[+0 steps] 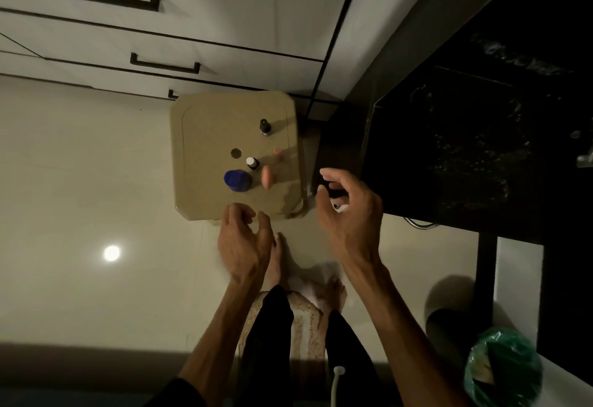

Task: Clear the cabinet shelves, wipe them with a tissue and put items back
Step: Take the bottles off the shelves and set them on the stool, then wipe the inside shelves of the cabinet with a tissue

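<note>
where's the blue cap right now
In the head view the blue cap sits on the beige stool, toward its near edge, just left of the small white-topped bottle and ahead of the left hand.

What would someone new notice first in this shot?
Probably the beige stool in the middle of the floor, carrying small items: a blue-capped jar, a peach bottle lying on its side and two small dark bottles. Just below it, the left hand hovers open near the stool's front edge, while the right hand curls around a small black-and-white object beside the dark counter.
</note>
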